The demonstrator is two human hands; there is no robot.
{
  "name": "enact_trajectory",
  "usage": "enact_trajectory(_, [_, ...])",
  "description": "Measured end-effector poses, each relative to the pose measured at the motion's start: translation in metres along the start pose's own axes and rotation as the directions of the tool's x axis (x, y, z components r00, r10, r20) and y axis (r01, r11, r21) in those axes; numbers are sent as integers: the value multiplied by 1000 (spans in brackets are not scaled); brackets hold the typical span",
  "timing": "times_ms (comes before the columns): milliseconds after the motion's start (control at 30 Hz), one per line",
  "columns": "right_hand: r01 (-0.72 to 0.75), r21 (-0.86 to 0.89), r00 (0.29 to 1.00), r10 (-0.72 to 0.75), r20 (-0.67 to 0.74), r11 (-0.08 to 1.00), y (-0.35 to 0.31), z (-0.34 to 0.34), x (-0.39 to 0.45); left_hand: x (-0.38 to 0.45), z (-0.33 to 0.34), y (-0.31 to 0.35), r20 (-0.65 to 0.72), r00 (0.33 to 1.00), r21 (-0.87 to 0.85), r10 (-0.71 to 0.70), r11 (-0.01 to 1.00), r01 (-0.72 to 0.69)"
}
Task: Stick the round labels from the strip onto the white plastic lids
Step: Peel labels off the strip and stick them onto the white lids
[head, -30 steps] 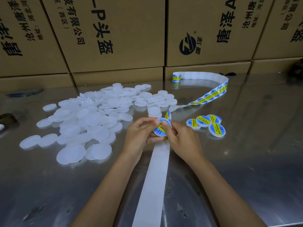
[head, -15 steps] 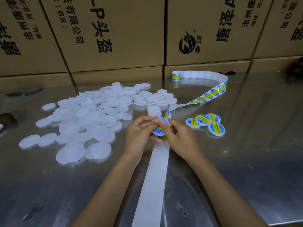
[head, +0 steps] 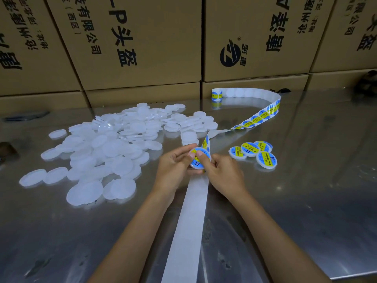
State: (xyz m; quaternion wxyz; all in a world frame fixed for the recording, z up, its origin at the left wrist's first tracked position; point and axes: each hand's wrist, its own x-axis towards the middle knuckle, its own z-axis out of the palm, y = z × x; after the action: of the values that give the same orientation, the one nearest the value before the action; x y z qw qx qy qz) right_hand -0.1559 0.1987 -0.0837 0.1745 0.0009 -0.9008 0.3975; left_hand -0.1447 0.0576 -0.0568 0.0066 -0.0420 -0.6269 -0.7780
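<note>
Both hands meet over the desk's middle: the left hand (head: 175,166) grips a lid (head: 199,160) at its rim while the right hand (head: 222,172) has its fingers (head: 201,155) clamped on the lid's face, thumb flat on the label (head: 197,162), probably to smooth it down. Four labelled lids (head: 253,153) lie to the right, well apart from the blank lids (head: 106,152) heaped toward the left edge (plenty left to do). From the back edge by the boxes (head: 142,41) the strip (head: 257,117) curls in to the hands, its bare backing (head: 187,221) trailing to the near edge, so nothing blocks the reach to either pile.
</note>
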Motion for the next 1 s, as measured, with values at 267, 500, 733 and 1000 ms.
enact_trajectory(267, [-15, 255, 998, -1, 64, 967, -1, -2, 4, 0, 0, -2, 147, 989, 22, 11, 1000, -15])
enact_trajectory(500, [23, 306, 986, -72, 150, 952, -5, -5, 1, 1, -8, 1, 19, 999, -44, -48, 998, 49])
enact_trajectory(733, [-131, 463, 948, -26, 317, 877, -10, -9, -1, 3, -12, -1, -111, 987, -72, -116, 991, 109])
enact_trajectory(1000, [-427, 724, 868, 469, 162, 541, 2, -29, 15, 4, -11, 0, -93, 985, -73, -146, 988, 139])
